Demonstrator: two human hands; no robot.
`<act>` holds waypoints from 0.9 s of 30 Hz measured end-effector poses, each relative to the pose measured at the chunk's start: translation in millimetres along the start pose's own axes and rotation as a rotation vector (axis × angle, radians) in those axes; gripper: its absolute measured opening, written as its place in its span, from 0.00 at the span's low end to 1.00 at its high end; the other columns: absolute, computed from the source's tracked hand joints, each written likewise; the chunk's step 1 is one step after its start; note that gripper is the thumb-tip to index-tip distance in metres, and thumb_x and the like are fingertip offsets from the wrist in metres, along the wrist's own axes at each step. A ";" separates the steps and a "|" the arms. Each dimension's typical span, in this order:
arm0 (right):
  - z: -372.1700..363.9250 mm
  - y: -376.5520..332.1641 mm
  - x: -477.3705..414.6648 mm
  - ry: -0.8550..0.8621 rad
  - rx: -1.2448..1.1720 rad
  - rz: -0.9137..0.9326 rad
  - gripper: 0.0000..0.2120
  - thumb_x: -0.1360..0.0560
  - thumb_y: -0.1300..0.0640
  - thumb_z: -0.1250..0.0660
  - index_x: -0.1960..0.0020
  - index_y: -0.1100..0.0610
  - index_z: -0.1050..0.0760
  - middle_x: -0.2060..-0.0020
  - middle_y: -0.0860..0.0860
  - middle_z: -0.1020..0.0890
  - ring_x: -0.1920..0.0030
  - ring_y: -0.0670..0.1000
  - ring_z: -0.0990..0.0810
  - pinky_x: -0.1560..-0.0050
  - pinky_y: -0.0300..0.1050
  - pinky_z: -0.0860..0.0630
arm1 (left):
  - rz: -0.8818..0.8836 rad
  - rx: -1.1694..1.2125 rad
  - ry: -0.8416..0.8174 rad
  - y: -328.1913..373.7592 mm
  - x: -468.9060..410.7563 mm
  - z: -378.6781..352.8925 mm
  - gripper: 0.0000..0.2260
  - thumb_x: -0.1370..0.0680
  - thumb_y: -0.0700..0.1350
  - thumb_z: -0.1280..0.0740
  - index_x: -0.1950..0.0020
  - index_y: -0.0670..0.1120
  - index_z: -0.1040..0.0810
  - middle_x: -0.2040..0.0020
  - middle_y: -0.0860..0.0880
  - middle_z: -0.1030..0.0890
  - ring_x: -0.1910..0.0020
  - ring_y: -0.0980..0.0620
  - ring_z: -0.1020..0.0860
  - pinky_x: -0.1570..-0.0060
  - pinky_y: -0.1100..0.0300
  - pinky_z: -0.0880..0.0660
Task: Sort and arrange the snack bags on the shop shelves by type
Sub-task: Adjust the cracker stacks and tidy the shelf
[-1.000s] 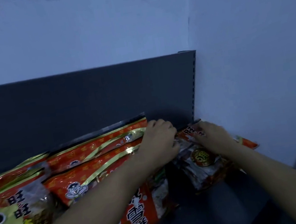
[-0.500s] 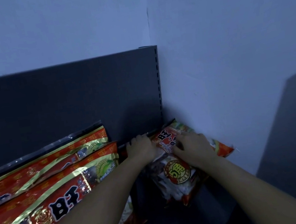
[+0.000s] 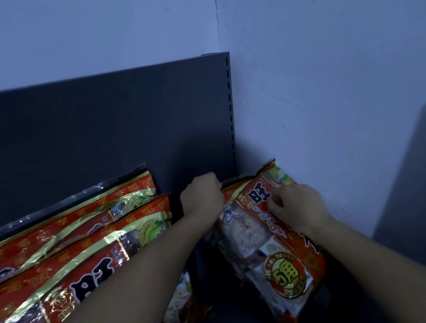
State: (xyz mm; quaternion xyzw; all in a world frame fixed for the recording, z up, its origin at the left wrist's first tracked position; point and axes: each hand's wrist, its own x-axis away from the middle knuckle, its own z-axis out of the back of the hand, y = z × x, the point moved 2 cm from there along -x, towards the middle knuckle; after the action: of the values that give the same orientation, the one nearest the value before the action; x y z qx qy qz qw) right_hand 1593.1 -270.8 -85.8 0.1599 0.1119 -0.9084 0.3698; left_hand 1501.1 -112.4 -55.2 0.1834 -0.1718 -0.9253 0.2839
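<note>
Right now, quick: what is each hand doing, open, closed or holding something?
Left hand: closed, gripping the top corner of the red snack bag.
Right hand: closed, pinching the front of the same bag.

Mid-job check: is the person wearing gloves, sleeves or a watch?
No. The left hand and right hand are ungloved; the left forearm and right forearm are bare to the frame edge. No sleeve, watch or ring shows in dim light.

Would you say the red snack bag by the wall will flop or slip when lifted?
Probably floppy: the red snack bag creases where the left hand and right hand grip it. Its glossy film looks slippery. Leaning, it may tip if released.
</note>
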 end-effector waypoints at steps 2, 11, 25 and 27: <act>4.5 2.8 0.3 0.088 -0.056 -0.007 0.08 0.23 0.52 0.41 0.54 0.55 0.27 0.58 0.54 0.19 0.58 0.56 0.21 0.62 0.45 0.30 | -0.048 0.036 0.051 4.1 5.7 4.5 0.08 0.19 0.43 0.42 0.50 0.45 0.24 0.51 0.48 0.20 0.55 0.49 0.23 0.60 0.58 0.31; 43.8 4.9 -21.8 0.413 -0.079 0.217 0.27 0.33 0.74 0.37 0.36 0.60 0.27 0.38 0.60 0.26 0.37 0.62 0.29 0.38 0.59 0.34 | -0.334 0.113 0.163 27.8 53.1 44.2 0.09 0.18 0.48 0.43 0.51 0.47 0.25 0.55 0.52 0.21 0.58 0.51 0.23 0.57 0.52 0.26; 93.0 -46.3 19.0 0.068 -0.407 0.463 0.06 0.26 0.63 0.31 0.51 0.60 0.18 0.59 0.48 0.18 0.58 0.46 0.21 0.53 0.44 0.24 | -0.314 0.121 -0.008 -45.8 141.3 133.8 0.07 0.20 0.46 0.37 0.55 0.45 0.23 0.58 0.53 0.23 0.58 0.54 0.26 0.60 0.60 0.29; 100.5 -69.2 26.8 -0.002 -0.415 0.504 0.06 0.26 0.61 0.31 0.50 0.58 0.18 0.58 0.43 0.19 0.59 0.35 0.23 0.55 0.29 0.29 | -0.303 0.074 -0.026 -62.9 160.5 153.6 0.08 0.20 0.46 0.38 0.55 0.44 0.24 0.61 0.55 0.25 0.60 0.54 0.27 0.61 0.59 0.31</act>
State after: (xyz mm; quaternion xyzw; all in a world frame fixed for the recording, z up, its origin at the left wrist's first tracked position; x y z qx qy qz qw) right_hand 1505.1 -271.7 2.9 0.1029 0.2514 -0.7460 0.6080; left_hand 1281.0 -125.0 13.6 0.2056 -0.1798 -0.9529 0.1316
